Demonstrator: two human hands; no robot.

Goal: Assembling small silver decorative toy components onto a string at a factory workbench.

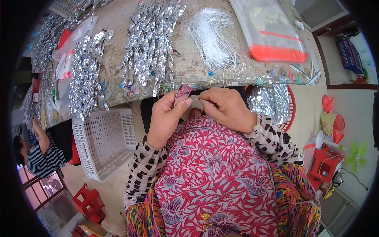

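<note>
At the near edge of the worktable, my left hand [164,120] is closed, its thumb pressing a small shiny piece [184,91] with rounded corners that mirrors pink. A short length of thin thread [195,99] runs from that piece to my right hand [229,107]. The fingers of my right hand are pinched together on the thread, and its far end is hidden inside them. Beyond my hands, bunches of twisted silver strips [152,43] lie on the table. A loose hank of white thread [211,37] is to their right.
Clear plastic bags with a red band [278,53] lie on the table's right. Below, a red-rimmed basket [293,106] holds silver pieces in plastic. At left are a white crate [104,144], a red stool [89,203] and another person in a striped top [45,160].
</note>
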